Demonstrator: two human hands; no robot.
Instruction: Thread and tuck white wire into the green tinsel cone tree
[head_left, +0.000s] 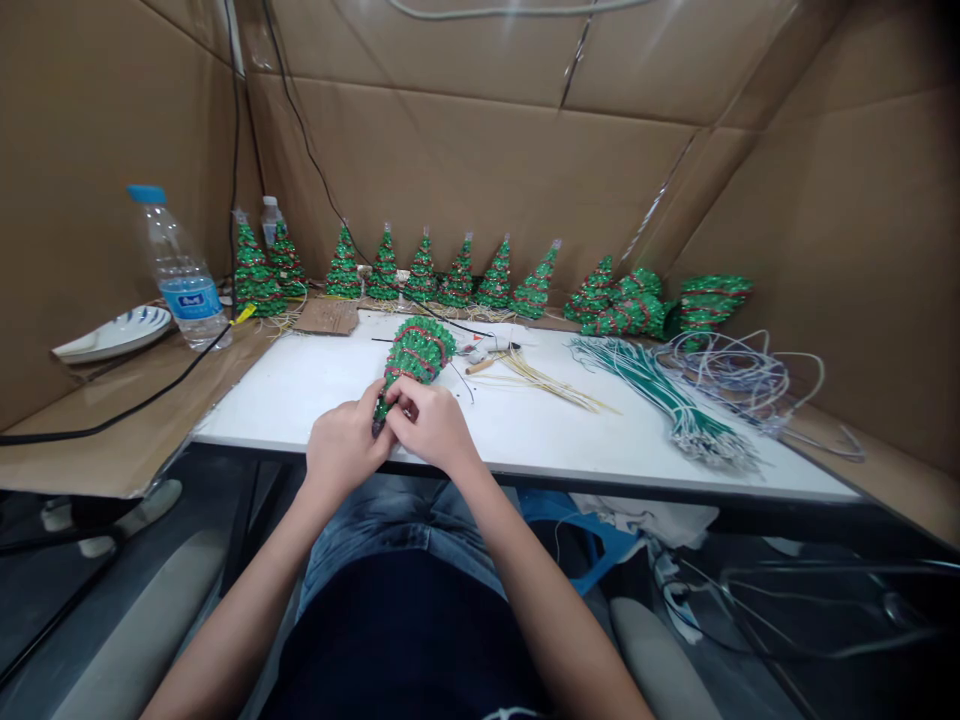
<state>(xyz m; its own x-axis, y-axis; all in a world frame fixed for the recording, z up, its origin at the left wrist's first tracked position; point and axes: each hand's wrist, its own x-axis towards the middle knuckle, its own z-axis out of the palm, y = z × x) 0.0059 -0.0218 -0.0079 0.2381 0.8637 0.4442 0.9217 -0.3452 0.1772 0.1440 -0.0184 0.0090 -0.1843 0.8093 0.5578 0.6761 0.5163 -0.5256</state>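
A small green Christmas tree ornament (417, 350), wound with red strands, lies tilted in my hands over the front of the white table (277, 400). Its wide base points away from me and its narrow tip toward me. My left hand (345, 440) is closed round the left side of the tip. From the right, my right hand (431, 420) is closed with bent fingers pinching at the tree near the tip. Whether a smaller piece sits between the fingertips cannot be made out.
Several similar trees (459, 272) line the cardboard back wall. A hot glue gun (487, 346) lies behind the held tree, beside yellowish wires (555, 380). Green wires (645, 385) and coiled pale wire (739, 385) lie right. A water bottle (191, 290) and plate (120, 335) stand left.
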